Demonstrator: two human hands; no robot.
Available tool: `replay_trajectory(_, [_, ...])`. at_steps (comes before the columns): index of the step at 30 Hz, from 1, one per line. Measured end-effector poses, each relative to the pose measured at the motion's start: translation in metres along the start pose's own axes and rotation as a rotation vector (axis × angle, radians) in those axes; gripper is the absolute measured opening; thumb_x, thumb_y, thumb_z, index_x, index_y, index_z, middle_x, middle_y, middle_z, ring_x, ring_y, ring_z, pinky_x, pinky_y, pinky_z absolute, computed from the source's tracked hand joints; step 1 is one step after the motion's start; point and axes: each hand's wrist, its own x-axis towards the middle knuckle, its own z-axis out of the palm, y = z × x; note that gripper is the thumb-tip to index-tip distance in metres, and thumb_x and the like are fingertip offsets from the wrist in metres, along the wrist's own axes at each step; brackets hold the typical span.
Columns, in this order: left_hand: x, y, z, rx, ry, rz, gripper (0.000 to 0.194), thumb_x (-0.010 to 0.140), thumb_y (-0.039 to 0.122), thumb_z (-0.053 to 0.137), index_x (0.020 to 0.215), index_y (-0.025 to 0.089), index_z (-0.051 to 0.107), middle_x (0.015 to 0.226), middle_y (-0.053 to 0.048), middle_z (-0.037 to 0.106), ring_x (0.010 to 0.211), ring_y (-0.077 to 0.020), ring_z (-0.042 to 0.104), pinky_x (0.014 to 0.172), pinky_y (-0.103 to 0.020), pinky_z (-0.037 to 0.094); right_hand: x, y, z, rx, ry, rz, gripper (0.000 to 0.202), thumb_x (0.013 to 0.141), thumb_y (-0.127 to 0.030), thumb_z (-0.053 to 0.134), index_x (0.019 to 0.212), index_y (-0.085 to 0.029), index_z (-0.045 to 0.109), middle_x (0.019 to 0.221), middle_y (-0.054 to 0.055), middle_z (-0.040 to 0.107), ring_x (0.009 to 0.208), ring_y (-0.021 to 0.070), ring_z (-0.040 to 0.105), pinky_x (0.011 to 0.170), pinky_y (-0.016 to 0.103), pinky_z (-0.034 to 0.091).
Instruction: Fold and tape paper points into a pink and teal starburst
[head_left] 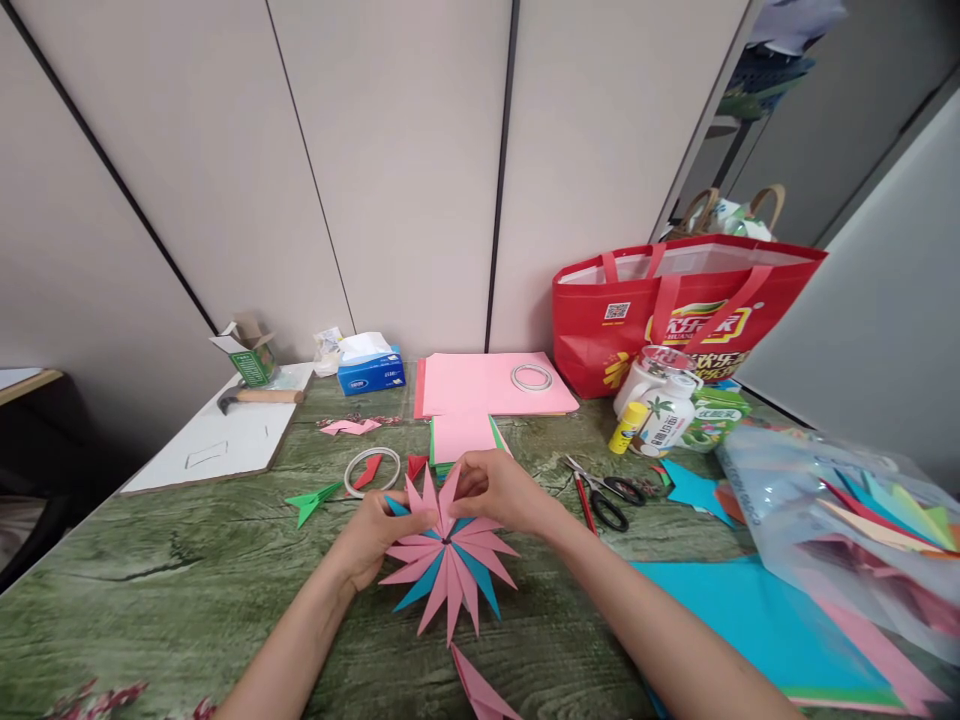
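Note:
A folded-paper star with many pink points and several blue ones is held up over the near middle of the table. My left hand pinches its left upper side, thumb lying across the points. At the top, my right hand grips a pink point between thumb and fingers. The two hands meet close together above the star's centre. Just below the star lies a loose folded pink paper piece. Behind my hands sits a stack of small pink and green paper.
Scissors and a red pen lie right of my hands. A tape roll and green folded paper are left. Blue sheets, a plastic bag, glue stick and red shopping bag stand right; a hammer lies far left.

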Motion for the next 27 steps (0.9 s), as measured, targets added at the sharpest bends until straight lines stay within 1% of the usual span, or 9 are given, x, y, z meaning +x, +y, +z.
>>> replay_trajectory(5, [0.002,-0.003,-0.002,0.046,0.015,0.031,0.020,0.050,0.025,0.076,0.057,0.010,0.066,0.047,0.000,0.057,0.041,-0.0058,0.039,0.042,-0.019,0.027,0.000,0.001,0.002,-0.061,0.000,0.022,0.019,0.056,-0.018,0.067,0.064,-0.016,0.050,0.060,0.000,0.060,0.057,0.0133,0.057,0.050,0.021,0.041])
replay_trajectory(8, [0.002,-0.003,-0.002,0.068,0.010,0.024,0.021,0.051,0.027,0.075,0.059,0.009,0.067,0.048,0.000,0.057,0.041,-0.0059,0.038,0.041,-0.019,0.026,-0.001,0.001,0.005,-0.121,0.024,0.011,0.018,0.058,-0.016,0.064,0.060,-0.016,0.046,0.060,0.000,0.060,0.058,0.0135,0.057,0.050,0.021,0.042])
replay_trajectory(11, [0.002,-0.002,-0.001,0.076,0.019,0.020,0.021,0.050,0.027,0.076,0.059,0.009,0.067,0.047,0.000,0.057,0.041,-0.0059,0.038,0.041,-0.019,0.025,-0.002,0.000,0.007,-0.127,0.027,-0.004,0.018,0.058,-0.014,0.062,0.060,-0.017,0.044,0.058,-0.001,0.058,0.056,0.0132,0.058,0.047,0.019,0.040])
replay_trajectory(14, [0.002,-0.002,-0.001,0.067,0.025,0.025,0.020,0.049,0.026,0.076,0.056,0.010,0.066,0.045,0.001,0.055,0.040,-0.0057,0.037,0.042,-0.019,0.026,-0.003,-0.001,0.007,-0.113,0.017,-0.006,0.016,0.059,-0.013,0.062,0.067,-0.016,0.050,0.058,-0.001,0.059,0.057,0.0135,0.058,0.047,0.019,0.039])
replay_trajectory(16, [0.003,-0.002,-0.001,0.054,0.030,0.023,0.019,0.050,0.026,0.076,0.054,0.010,0.066,0.043,0.002,0.054,0.039,-0.0051,0.037,0.041,-0.019,0.026,-0.003,-0.002,0.006,-0.099,0.014,0.010,0.019,0.059,-0.013,0.063,0.076,-0.017,0.054,0.060,-0.001,0.061,0.058,0.0142,0.059,0.049,0.020,0.041])
replay_trajectory(18, [0.003,-0.003,-0.001,0.044,0.022,0.017,0.019,0.051,0.026,0.075,0.057,0.010,0.067,0.046,0.000,0.057,0.040,-0.0058,0.039,0.042,-0.019,0.028,-0.003,-0.003,0.006,-0.087,0.012,0.020,0.022,0.060,-0.013,0.064,0.080,-0.017,0.055,0.062,0.000,0.062,0.060,0.0149,0.060,0.052,0.021,0.042])
replay_trajectory(21, [0.003,-0.003,0.000,0.034,0.006,0.013,0.020,0.051,0.027,0.075,0.060,0.010,0.068,0.051,-0.002,0.061,0.043,-0.0076,0.044,0.044,-0.020,0.032,-0.003,-0.003,0.007,-0.079,0.008,0.006,0.019,0.060,-0.011,0.063,0.077,-0.016,0.056,0.063,0.001,0.064,0.061,0.0155,0.061,0.054,0.022,0.043])
replay_trajectory(24, [0.003,-0.004,0.000,0.014,0.035,0.040,0.017,0.050,0.025,0.076,0.054,0.011,0.066,0.047,0.000,0.059,0.040,-0.0065,0.042,0.043,-0.019,0.030,-0.002,-0.003,0.010,-0.070,0.012,0.005,0.018,0.061,-0.009,0.062,0.076,-0.015,0.056,0.064,0.001,0.064,0.061,0.0154,0.061,0.054,0.022,0.044])
replay_trajectory(27, [0.004,-0.005,0.000,-0.007,0.041,0.036,0.016,0.050,0.024,0.076,0.055,0.012,0.067,0.047,0.001,0.060,0.040,-0.0061,0.043,0.042,-0.019,0.031,-0.002,-0.003,0.011,-0.085,0.030,-0.009,0.017,0.062,-0.009,0.062,0.077,-0.016,0.057,0.066,0.001,0.065,0.062,0.0149,0.061,0.055,0.022,0.044])
